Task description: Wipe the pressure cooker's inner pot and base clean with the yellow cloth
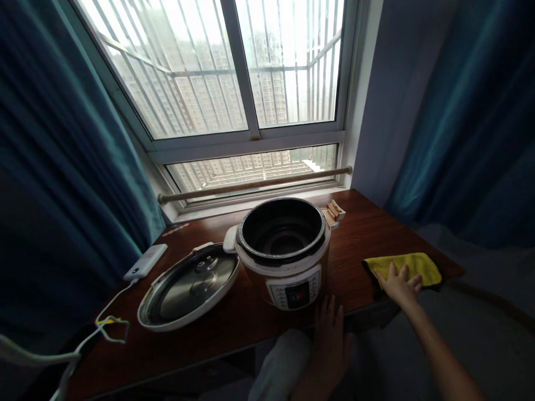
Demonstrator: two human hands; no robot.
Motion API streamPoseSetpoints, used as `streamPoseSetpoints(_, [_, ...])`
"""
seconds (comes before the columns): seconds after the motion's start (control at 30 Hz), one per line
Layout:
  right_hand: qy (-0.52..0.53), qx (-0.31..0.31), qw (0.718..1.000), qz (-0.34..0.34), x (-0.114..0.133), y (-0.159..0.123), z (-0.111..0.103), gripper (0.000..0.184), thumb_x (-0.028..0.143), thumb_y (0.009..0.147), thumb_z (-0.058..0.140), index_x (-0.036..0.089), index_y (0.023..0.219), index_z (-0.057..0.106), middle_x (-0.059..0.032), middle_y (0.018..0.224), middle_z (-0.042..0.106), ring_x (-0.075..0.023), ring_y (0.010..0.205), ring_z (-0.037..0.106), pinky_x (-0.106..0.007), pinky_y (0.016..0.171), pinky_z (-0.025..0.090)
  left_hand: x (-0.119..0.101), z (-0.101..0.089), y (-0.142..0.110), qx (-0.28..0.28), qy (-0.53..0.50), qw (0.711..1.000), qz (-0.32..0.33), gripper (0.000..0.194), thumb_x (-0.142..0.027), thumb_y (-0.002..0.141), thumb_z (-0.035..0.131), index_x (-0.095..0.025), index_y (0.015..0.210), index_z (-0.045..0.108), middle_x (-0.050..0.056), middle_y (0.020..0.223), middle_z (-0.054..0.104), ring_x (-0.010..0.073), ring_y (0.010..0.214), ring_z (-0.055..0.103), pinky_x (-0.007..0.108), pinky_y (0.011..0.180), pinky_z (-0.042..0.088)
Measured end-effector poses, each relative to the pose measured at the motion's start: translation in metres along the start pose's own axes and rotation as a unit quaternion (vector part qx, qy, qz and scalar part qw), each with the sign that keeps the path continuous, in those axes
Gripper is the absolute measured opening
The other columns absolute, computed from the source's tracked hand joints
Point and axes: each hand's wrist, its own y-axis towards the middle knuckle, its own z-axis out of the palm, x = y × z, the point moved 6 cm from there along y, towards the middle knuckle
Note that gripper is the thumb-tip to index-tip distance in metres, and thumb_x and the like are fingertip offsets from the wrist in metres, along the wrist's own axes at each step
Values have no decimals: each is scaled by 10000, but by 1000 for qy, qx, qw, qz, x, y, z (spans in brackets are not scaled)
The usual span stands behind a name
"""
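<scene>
An electric pressure cooker [259, 278] stands lidless on the wooden table, its dark inner pot [284, 228] showing nothing inside that I can make out. Left of it lies the detached lid [188, 289], metal underside up. My left hand [330, 340] is at the table's front edge, just below the cooker's control panel [295, 288], fingers stretched out and holding nothing. Whether its fingertips touch the table I cannot tell. On the right, my right hand [399, 283] rests with spread fingers on a folded yellow cloth [420, 264] with a dark edge.
A white power bank [146, 262] with a white cable [112, 301] plugged in lies at the table's left. Behind the table [359, 223] are a window [251, 133] and a horizontal rail [259, 184]. Blue curtains [468, 122] hang on both sides.
</scene>
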Motion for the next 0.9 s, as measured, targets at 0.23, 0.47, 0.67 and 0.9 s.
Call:
streamPoseSetpoints(0.23, [-11,25,1000,-6,-6,5,6,773,649,780,276,125,1331,415,-243,1409,267,-505,1277,136,-632,941,115,-6,-11,-5,12,-60,998,-9,529,-276,878,404,-210,1390,287,40,1493,168,237,1372,116,502,1102,222])
streamPoseSetpoints(0.47, [81,-56,994,-38,29,-24,-35,817,616,814,203,-3,1312,394,-255,1382,312,-484,1290,144,-620,974,170,17,-41,-42,-56,-170,983,-38,499,-304,899,366,-217,1386,304,38,1456,286,189,1341,244,395,1102,265])
streamPoseSetpoints(0.67, [369,114,920,-72,116,-142,-90,781,720,681,421,87,1097,610,-213,1160,582,-374,1106,510,-490,952,383,115,-114,-116,-243,-227,924,-191,411,-359,830,491,-191,1199,556,80,1257,554,251,1190,481,445,1026,362])
streamPoseSetpoints(0.9, [663,547,503,92,308,-285,-114,667,589,581,692,113,1035,584,-149,1023,651,-248,939,630,-367,874,454,235,-175,-174,-429,-454,717,-310,403,-426,639,692,-137,916,646,102,987,690,275,983,622,435,950,432])
